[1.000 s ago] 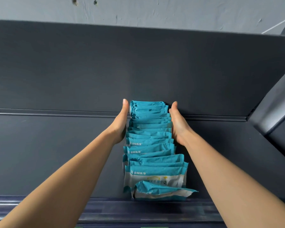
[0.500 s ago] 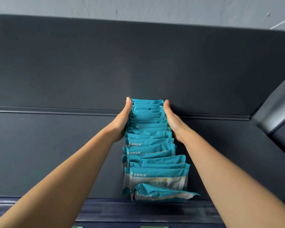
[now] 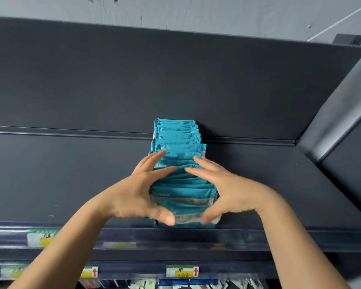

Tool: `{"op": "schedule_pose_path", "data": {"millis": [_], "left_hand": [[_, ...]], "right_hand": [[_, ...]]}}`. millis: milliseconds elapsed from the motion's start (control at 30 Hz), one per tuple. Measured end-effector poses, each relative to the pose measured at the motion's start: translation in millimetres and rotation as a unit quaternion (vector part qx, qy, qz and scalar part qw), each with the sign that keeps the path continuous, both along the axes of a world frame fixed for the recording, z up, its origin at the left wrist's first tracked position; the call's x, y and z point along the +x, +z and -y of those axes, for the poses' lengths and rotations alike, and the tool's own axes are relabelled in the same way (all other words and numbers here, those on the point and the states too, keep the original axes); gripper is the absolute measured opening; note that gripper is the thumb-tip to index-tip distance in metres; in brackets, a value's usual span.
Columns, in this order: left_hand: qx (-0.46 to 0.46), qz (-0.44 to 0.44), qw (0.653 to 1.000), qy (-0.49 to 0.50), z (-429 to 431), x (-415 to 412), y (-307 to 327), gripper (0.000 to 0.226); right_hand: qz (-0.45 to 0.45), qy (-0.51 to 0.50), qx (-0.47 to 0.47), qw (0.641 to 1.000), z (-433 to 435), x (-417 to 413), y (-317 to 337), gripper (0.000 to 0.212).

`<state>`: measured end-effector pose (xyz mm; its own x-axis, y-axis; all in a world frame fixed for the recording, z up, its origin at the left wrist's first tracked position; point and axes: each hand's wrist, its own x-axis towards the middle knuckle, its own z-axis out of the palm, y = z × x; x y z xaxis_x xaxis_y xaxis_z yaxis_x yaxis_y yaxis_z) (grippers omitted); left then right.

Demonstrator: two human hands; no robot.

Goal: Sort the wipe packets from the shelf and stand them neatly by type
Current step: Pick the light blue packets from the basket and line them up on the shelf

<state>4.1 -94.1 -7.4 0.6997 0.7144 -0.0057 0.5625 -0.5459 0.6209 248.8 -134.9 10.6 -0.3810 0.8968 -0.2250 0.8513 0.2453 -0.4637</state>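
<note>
A row of several teal wipe packets (image 3: 176,138) stands on edge on the dark shelf (image 3: 71,174), running from the back panel to the front lip. My left hand (image 3: 133,195) rests on the row's left front part, fingers straight and spread over the packet tops, thumb across the front packet. My right hand (image 3: 233,190) mirrors it on the right side, its thumb blurred against the same front packet. Both hands hide the sides of the front packets.
A dark rail (image 3: 258,236) edges the shelf front, with price labels (image 3: 182,271) on the rail below. A slanted grey panel (image 3: 342,122) closes the right end. Other goods (image 3: 146,284) show on the shelf beneath.
Both hands have slid from the back of the row to its front. The front packet that lay flat now stands upright against the row. The view has tilted down.
</note>
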Motion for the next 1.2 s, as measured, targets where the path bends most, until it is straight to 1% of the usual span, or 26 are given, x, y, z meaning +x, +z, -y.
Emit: {"op": "schedule_pose_path", "data": {"millis": [33, 67, 133, 167, 200, 233, 300, 333, 400, 467, 500, 533, 600, 633, 667, 700, 767, 867, 933, 967, 1033, 1100, 1133, 1200], "left_hand": [[0.028, -0.023, 0.999, 0.014, 5, 1, -4, 0.124], [0.064, -0.029, 0.997, 0.035, 8, 4, -8, 0.111], [0.121, 0.014, 0.99, 0.072, 10, 10, -13, 0.077], [0.129, 0.045, 0.987, 0.078, 10, 11, -14, 0.064], [0.128, 0.074, 0.986, 0.079, 8, 10, -15, 0.056], [0.122, 0.097, 0.985, 0.079, 6, 8, -17, 0.053], [0.109, 0.133, 0.982, 0.08, 6, 2, -23, 0.061], [0.1, 0.152, 0.98, 0.086, 10, 0, -24, 0.071], [0.043, 0.194, 0.973, 0.113, 18, -2, -28, 0.098], [-0.066, 0.234, 0.959, 0.145, 25, -3, -35, 0.125], [-0.114, 0.249, 0.95, 0.153, 27, -1, -39, 0.131], [-0.147, 0.262, 0.941, 0.156, 29, 2, -42, 0.133], [-0.19, 0.301, 0.923, 0.146, 30, 7, -43, 0.124], [-0.208, 0.32, 0.914, 0.138, 29, 8, -41, 0.113], [-0.22, 0.321, 0.912, 0.128, 27, 7, -39, 0.104], [-0.23, 0.309, 0.916, 0.116, 24, 5, -38, 0.099], [-0.245, 0.268, 0.929, 0.077, 22, 2, -34, 0.098], [-0.26, 0.235, 0.936, 0.037, 20, 3, -35, 0.107], [-0.257, 0.217, 0.941, 0.028, 17, 1, -32, 0.11], [-0.251, 0.21, 0.945, 0.023, 14, -1, -31, 0.111], [-0.246, 0.231, 0.941, 0.026, 7, -6, -28, 0.105], [-0.249, 0.264, 0.93, 0.049, 3, -5, -23, 0.099], [-0.255, 0.28, 0.923, 0.067, 1, -2, -21, 0.108], [-0.284, 0.312, 0.898, 0.127, -8, 1, -22, 0.134]], "right_hand": [[0.009, -0.012, 0.038, 0.999, 1, -5, -2, 0.102], [0.008, -0.024, 0.075, 0.997, 1, -9, -5, 0.092], [-0.004, -0.045, 0.148, 0.988, 0, -16, -11, 0.07], [-0.014, -0.054, 0.177, 0.983, -1, -17, -14, 0.062], [-0.03, -0.064, 0.198, 0.978, -2, -18, -16, 0.056], [-0.051, -0.077, 0.207, 0.974, -2, -20, -18, 0.052], [-0.082, -0.094, 0.217, 0.968, 1, -24, -23, 0.052], [-0.09, -0.097, 0.228, 0.965, 3, -27, -25, 0.058], [-0.119, -0.119, 0.212, 0.963, 11, -28, -34, 0.084], [-0.189, -0.149, 0.131, 0.962, 18, -27, -44, 0.11], [-0.225, -0.156, 0.091, 0.957, 19, -28, -48, 0.12], [-0.251, -0.157, 0.072, 0.953, 19, -30, -51, 0.126], [-0.268, -0.157, 0.074, 0.948, 16, -34, -56, 0.133], [-0.274, -0.157, 0.07, 0.946, 16, -35, -56, 0.134], [-0.287, -0.159, 0.064, 0.942, 17, -36, -55, 0.134], [-0.306, -0.166, 0.057, 0.936, 19, -36, -55, 0.134], [-0.343, -0.182, 0.035, 0.921, 19, -32, -59, 0.138], [-0.393, -0.153, -0.027, 0.906, 16, -37, -63, 0.142], [-0.386, -0.149, -0.022, 0.91, 15, -39, -63, 0.14], [-0.39, -0.152, -0.015, 0.908, 16, -37, -60, 0.135], [-0.407, -0.176, -0.008, 0.896, 15, -33, -52, 0.127], [-0.409, -0.209, -0.013, 0.888, 14, -29, -43, 0.131], [-0.409, -0.225, -0.017, 0.884, 11, -29, -38, 0.129], [-0.431, -0.255, -0.035, 0.865, 2, -27, -31, 0.111]]}}
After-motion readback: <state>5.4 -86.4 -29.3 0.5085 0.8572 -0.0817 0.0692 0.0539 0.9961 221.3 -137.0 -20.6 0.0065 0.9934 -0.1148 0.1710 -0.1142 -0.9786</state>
